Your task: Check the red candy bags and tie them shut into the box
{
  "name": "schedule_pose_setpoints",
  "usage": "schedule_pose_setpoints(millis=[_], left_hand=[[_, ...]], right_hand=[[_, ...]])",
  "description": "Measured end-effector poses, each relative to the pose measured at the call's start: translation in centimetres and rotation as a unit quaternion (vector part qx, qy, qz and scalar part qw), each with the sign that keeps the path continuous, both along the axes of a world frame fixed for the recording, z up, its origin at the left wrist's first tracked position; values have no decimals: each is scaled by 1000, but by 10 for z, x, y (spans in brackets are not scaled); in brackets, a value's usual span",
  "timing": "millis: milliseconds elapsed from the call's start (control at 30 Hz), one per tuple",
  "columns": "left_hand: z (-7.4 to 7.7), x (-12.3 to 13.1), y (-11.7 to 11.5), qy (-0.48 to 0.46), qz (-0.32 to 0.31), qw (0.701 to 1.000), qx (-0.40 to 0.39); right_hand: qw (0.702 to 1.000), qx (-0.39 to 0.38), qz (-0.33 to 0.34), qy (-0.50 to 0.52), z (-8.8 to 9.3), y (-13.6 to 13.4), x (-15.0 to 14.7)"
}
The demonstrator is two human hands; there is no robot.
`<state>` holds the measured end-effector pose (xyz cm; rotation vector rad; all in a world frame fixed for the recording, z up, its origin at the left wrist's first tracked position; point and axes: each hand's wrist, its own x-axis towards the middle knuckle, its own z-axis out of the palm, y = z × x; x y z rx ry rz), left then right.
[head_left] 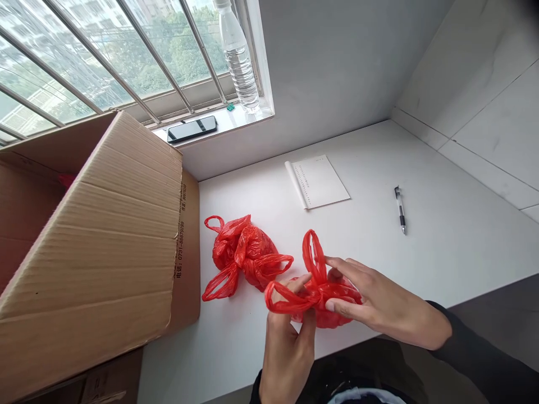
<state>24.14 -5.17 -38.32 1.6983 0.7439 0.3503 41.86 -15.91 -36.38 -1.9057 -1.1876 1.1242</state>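
Note:
A knotted red plastic bag (337, 318) is at the table's near edge, its two handle loops sticking up and out to the left. My left hand (290, 348) pinches it beside the knot, with fingers behind the left loop. From the right, my right hand (374, 297) grips the bag's side, thumb in front and fingers behind the upright loop. What the bag contains is hidden. Just to the left, more tied red plastic bags (255, 247) lie bunched on the white table, their handle loops spread outward.
A large open cardboard box (126, 224) fills the left side, with a bit of red inside. Farther back on the table (236, 359) lie a notepad (322, 182) and a pen (400, 210). The windowsill bears a phone (192, 129) and a water bottle (241, 67).

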Motion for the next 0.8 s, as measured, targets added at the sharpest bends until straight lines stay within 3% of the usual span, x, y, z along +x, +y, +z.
schedule_pose_setpoints(millis=[200,300,500,667,800], left_hand=[[-1,-14,10,36,78,996,13],[1,-20,13,50,83,995,2],[8,-14,9,69,-4,997,36],[5,-25,16,105,51,993,0],[9,-25,10,64,87,993,51]], right_hand=[[995,-57,-67,-37,-1,-11,17],[992,-81,-82,-46,1,-15,22],[999,-13,-19,-30,9,-6,12],[990,50,-128,14,3,-13,15],[989,53,-119,74,3,-15,13]])
